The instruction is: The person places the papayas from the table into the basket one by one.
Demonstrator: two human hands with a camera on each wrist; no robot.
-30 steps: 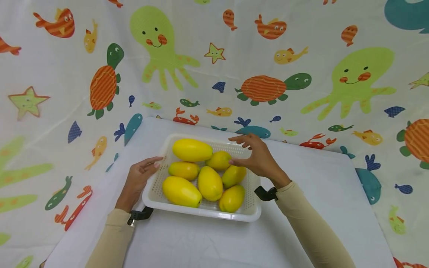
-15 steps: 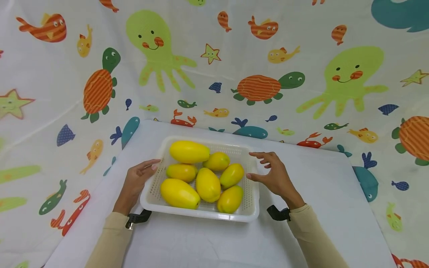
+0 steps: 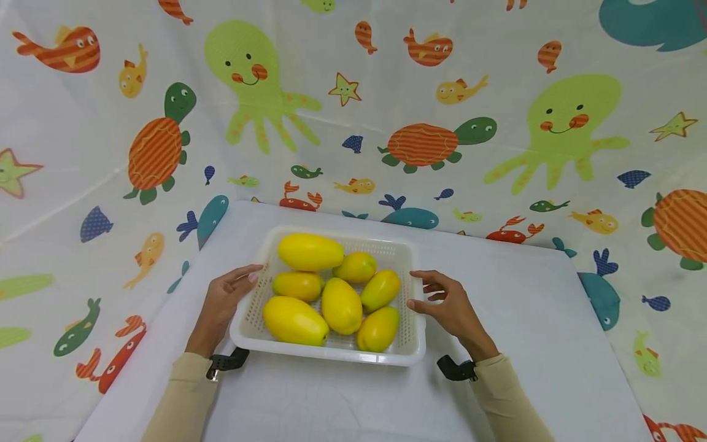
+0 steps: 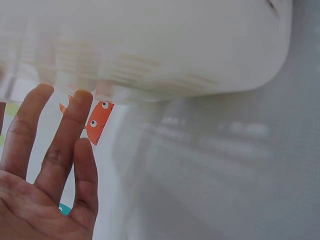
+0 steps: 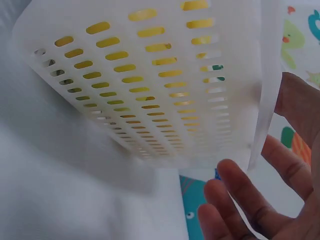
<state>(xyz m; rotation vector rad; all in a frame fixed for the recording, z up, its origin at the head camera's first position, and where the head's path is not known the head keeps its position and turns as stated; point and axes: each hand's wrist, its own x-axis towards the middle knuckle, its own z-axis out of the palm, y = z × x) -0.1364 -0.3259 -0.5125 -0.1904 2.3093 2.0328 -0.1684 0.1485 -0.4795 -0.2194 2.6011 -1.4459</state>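
A white plastic basket (image 3: 326, 351) with slotted walls stands on the table. Inside lie several smooth yellow fruits (image 3: 342, 307) of different sizes, some tinged green, shaped like mangoes or small papayas. My left hand (image 3: 223, 301) is at the basket's left side, thumb and index at the rim. The left wrist view shows its other fingers (image 4: 62, 137) nearly straight, tips against the outer wall. On the opposite side my right hand (image 3: 450, 307) rests thumb and index tips on the rim. Its remaining fingers (image 5: 250, 195) hang loosely bent below the rim in the right wrist view.
A white cloth covers the table (image 3: 530, 319), reaching beyond the basket on both sides and in front. Behind and to the sides hangs a white curtain (image 3: 309, 37) printed with sea animals. Each wrist wears a black strap (image 3: 226, 361).
My right hand has moved from above the fruits at the basket's back right out to its right rim, then slightly nearer me. The left hand has stayed at the left rim.
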